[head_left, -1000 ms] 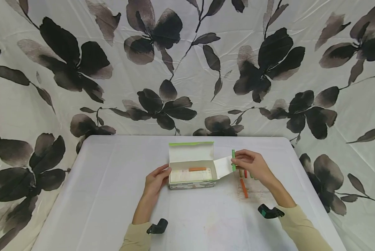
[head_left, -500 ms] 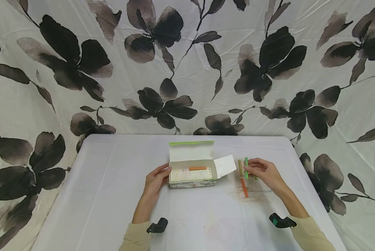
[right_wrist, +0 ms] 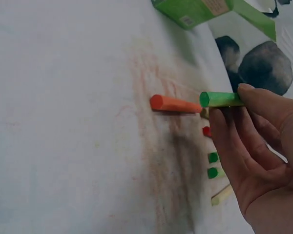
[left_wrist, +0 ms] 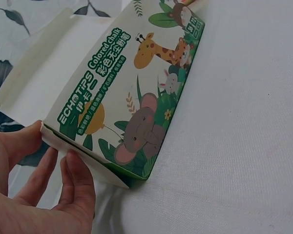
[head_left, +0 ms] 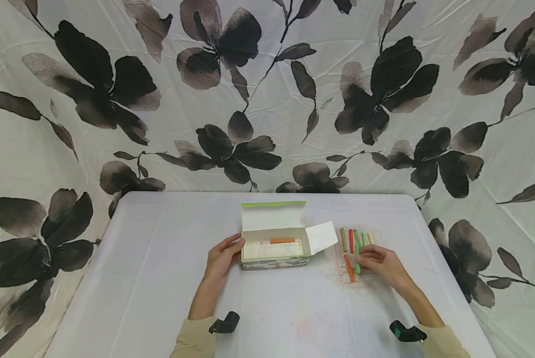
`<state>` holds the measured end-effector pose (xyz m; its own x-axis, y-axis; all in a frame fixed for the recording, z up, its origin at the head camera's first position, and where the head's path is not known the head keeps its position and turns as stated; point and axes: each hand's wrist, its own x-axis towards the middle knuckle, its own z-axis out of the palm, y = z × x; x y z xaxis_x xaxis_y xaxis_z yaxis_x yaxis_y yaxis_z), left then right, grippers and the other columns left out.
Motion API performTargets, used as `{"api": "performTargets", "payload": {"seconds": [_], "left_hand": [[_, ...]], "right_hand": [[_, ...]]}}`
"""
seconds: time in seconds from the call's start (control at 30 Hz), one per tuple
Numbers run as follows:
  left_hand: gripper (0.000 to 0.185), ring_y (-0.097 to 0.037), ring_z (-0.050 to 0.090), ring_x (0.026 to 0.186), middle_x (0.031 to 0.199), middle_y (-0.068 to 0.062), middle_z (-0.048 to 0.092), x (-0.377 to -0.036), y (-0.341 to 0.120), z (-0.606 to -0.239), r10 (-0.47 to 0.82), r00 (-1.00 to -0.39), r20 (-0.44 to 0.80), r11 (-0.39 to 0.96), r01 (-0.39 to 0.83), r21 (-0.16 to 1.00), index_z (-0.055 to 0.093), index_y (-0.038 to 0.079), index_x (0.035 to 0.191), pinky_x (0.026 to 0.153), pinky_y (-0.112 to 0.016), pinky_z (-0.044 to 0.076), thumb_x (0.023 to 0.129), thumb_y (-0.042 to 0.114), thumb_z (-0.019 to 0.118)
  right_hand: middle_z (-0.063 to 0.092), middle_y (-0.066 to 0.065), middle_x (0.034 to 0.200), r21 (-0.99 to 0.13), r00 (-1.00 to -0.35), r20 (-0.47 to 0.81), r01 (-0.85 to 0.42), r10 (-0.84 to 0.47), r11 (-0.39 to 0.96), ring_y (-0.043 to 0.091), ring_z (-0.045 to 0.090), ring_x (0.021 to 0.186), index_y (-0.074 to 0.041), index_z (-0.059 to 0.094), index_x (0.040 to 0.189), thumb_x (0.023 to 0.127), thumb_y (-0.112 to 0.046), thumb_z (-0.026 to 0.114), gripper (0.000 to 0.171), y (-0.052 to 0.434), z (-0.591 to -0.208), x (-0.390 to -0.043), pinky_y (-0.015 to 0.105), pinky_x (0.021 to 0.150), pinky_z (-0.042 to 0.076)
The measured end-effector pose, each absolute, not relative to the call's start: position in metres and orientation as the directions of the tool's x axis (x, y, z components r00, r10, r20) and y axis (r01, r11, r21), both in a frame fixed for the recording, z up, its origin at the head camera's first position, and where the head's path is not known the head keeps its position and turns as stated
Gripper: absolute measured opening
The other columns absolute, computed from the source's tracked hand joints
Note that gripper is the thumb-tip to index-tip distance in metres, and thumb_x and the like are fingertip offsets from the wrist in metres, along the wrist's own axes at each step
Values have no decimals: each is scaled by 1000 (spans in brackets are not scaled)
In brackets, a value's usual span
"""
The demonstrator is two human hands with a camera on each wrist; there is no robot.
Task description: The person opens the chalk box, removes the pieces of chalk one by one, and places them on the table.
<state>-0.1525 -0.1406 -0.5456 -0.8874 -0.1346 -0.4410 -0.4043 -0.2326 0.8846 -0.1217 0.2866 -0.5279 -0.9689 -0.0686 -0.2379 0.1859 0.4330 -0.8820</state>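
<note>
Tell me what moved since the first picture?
The right hand carried the green chalk away from the box flap, rightward and then down toward the person, and now holds it low beside the orange chalk. That uncovered the row of chalks on the table. The left hand stayed on the box, and the orange stick inside did not move.

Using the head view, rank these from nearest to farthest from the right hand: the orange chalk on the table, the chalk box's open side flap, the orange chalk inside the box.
From the right hand:
1. Orange chalk on the table, just to the hand's left, beside its fingertips.
2. Open side flap on the right end of the chalk box.
3. Orange chalk inside the box, farther left, past the flap.
</note>
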Motion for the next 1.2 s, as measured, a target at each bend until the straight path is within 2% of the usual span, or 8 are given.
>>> {"api": "performTargets", "payload": {"seconds": [0.13, 0.27, 0.53, 0.73, 0.9, 1.2], "left_hand": [[47, -14, 64, 83, 110, -14, 70, -152, -141, -547, -130, -893, -432, -241, -394, 887, 63, -3, 136, 71, -19, 53, 95, 15, 76], [46, -16, 65, 84, 111, -16, 70, -151, -141, -546, -129, -894, -429, -245, -391, 887, 63, -3, 135, 71, -20, 53, 95, 15, 76], [45, -16, 65, 85, 109, -13, 71, -152, -141, -547, -126, -889, -439, -246, -401, 882, 64, -1, 135, 72, -20, 53, 94, 14, 77], [42, -17, 65, 85, 109, -14, 71, -153, -141, -547, -134, -885, -446, -250, -405, 879, 66, 0, 133, 71, -21, 53, 95, 13, 76], [42, -18, 65, 86, 112, -16, 70, -152, -141, -546, -135, -885, -446, -242, -407, 881, 66, 0, 133, 71, -21, 53, 95, 14, 76], [43, -15, 64, 83, 111, -16, 70, -152, -141, -548, -132, -886, -444, -254, -403, 879, 65, -1, 134, 70, -20, 53, 95, 13, 75]], "right_hand": [[73, 19, 108, -861, -965, -251, 189, -72, 472, 20, 72, 93, 11, 62, 124, 97, -18, 75, 42, 289, -536, -117, 29, 77, 59], [74, 15, 101, -830, -967, -248, 178, -63, 528, 21, 72, 89, 11, 64, 120, 95, -17, 77, 40, 288, -541, -114, 27, 73, 59], [72, 10, 88, -798, -977, -200, 118, -74, 591, 18, 69, 73, 10, 66, 111, 92, -11, 78, 30, 284, -547, -115, 29, 63, 58], [70, 6, 85, -747, -983, -167, 74, -80, 660, 17, 66, 71, 6, 68, 107, 93, -13, 77, 25, 282, -545, -116, 26, 59, 55], [71, 5, 85, -704, -993, -97, 18, -72, 710, 17, 66, 74, 3, 71, 104, 97, -13, 73, 18, 279, -534, -120, 26, 61, 52], [74, 10, 95, -689, -994, 68, -107, -82, 717, 28, 71, 89, 1, 71, 106, 98, -8, 70, 12, 273, -510, -135, 27, 72, 56]]}}
